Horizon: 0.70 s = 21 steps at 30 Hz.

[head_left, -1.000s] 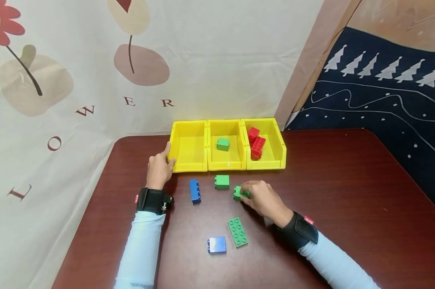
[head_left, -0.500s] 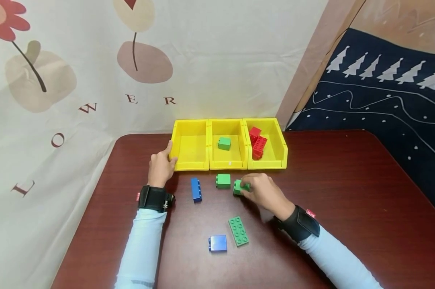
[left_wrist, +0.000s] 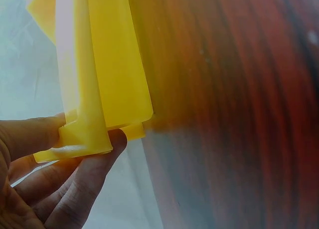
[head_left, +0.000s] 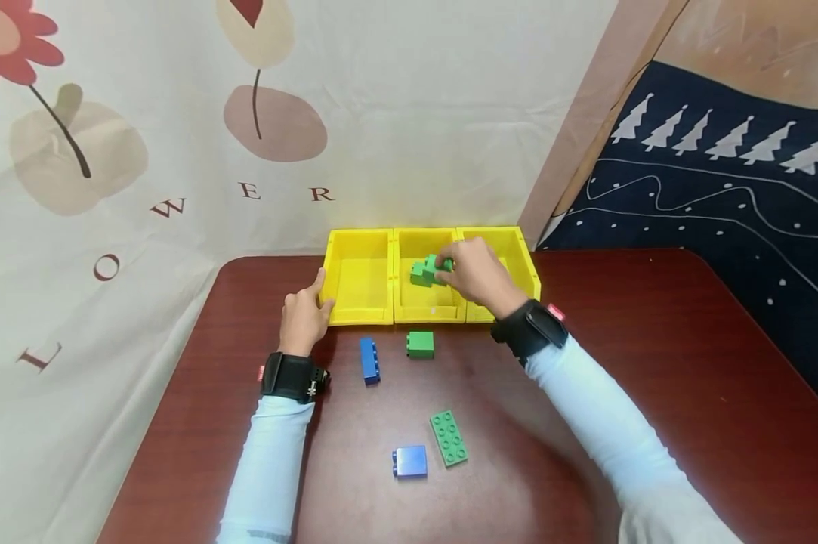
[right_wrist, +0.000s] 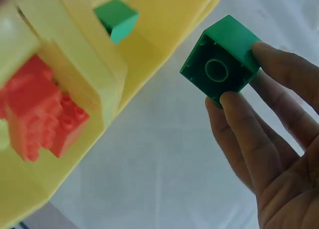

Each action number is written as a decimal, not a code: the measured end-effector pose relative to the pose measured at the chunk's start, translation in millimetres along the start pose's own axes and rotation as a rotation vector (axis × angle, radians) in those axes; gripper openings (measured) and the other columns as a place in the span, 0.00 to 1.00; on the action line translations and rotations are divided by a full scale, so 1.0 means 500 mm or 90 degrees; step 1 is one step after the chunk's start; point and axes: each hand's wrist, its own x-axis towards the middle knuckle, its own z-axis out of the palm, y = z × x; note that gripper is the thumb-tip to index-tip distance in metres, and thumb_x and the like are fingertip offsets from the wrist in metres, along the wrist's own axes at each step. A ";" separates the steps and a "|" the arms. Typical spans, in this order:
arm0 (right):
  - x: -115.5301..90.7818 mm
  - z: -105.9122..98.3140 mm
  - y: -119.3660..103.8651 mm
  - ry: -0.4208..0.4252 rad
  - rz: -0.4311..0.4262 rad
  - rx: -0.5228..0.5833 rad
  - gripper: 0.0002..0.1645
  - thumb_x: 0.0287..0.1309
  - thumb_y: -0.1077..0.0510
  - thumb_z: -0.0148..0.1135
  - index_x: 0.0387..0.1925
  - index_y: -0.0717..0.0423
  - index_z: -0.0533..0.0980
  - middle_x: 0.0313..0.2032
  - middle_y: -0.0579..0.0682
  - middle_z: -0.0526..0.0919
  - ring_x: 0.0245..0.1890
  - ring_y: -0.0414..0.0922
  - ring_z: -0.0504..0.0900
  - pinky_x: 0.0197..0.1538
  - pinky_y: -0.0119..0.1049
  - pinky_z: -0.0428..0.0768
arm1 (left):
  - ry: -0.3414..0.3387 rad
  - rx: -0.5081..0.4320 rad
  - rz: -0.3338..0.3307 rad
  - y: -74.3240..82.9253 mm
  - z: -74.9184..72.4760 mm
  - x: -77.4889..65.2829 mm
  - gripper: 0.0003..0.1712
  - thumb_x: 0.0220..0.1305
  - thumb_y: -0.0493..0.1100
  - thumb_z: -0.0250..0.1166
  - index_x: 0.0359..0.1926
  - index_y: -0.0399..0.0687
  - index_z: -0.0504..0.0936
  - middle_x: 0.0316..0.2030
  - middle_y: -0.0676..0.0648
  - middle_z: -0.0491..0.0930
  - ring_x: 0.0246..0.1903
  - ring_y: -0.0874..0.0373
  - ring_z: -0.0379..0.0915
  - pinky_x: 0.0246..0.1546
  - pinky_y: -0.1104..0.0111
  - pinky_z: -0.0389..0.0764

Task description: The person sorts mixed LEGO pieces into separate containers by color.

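Note:
My right hand [head_left: 479,273] is over the yellow bins, pinching a green toy brick [right_wrist: 232,54] between thumb and fingers; its hollow underside with one round tube shows in the right wrist view. Below it, in the middle bin [head_left: 425,308], lies another green brick [head_left: 418,275], which the held one partly overlaps in the head view. My left hand [head_left: 303,321] grips the front corner of the left bin [left_wrist: 119,64], thumb on one side and fingers on the other. Nothing lies inside that left bin. Red bricks [right_wrist: 40,109] sit in the right bin, mostly hidden by my right hand in the head view.
On the dark red wooden table [head_left: 640,363], in front of the bins, are a narrow blue brick [head_left: 370,361] and a green brick [head_left: 420,345]. Nearer the person lie a flat-lying green studded brick [head_left: 449,438] and a blue brick [head_left: 409,462]. A printed cloth [head_left: 409,113] hangs behind.
My right hand has lifted the green brick from the table and carried it up and away to above the middle bin. My left hand has kept its hold on the left bin.

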 end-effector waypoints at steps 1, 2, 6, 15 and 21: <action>0.016 -0.002 0.000 -0.014 0.011 -0.007 0.11 0.57 0.58 0.70 0.39 0.60 0.86 0.41 0.57 0.87 0.30 0.49 0.80 0.38 0.39 0.80 | -0.001 0.000 -0.002 0.000 0.000 0.000 0.38 0.70 0.43 0.61 0.75 0.53 0.54 0.23 0.40 0.69 0.22 0.50 0.62 0.27 0.67 0.68; 0.032 -0.003 -0.001 -0.026 0.022 -0.009 0.11 0.58 0.58 0.69 0.41 0.60 0.85 0.43 0.57 0.87 0.32 0.49 0.81 0.40 0.40 0.80 | -0.001 -0.001 -0.003 0.000 -0.001 -0.001 0.38 0.70 0.43 0.61 0.75 0.53 0.54 0.24 0.40 0.70 0.22 0.49 0.63 0.28 0.67 0.68; 0.081 0.000 0.002 -0.067 0.052 -0.021 0.11 0.59 0.59 0.68 0.43 0.60 0.85 0.45 0.57 0.86 0.39 0.51 0.81 0.45 0.41 0.81 | 0.001 -0.005 0.000 0.000 -0.004 -0.001 0.38 0.69 0.43 0.61 0.75 0.53 0.55 0.22 0.41 0.68 0.23 0.49 0.63 0.28 0.66 0.68; 0.138 0.033 0.013 -0.116 0.068 -0.019 0.05 0.57 0.63 0.69 0.35 0.62 0.84 0.39 0.57 0.84 0.38 0.52 0.77 0.46 0.42 0.79 | 0.003 -0.010 -0.006 0.000 -0.003 -0.001 0.39 0.69 0.42 0.62 0.75 0.54 0.55 0.21 0.42 0.67 0.22 0.50 0.61 0.29 0.65 0.69; 0.153 0.051 0.021 -0.134 0.089 -0.033 0.04 0.55 0.63 0.70 0.31 0.62 0.83 0.35 0.56 0.82 0.36 0.50 0.75 0.43 0.40 0.78 | 0.017 -0.009 0.013 -0.001 -0.001 -0.002 0.38 0.68 0.41 0.63 0.74 0.52 0.57 0.19 0.45 0.64 0.19 0.52 0.58 0.25 0.67 0.65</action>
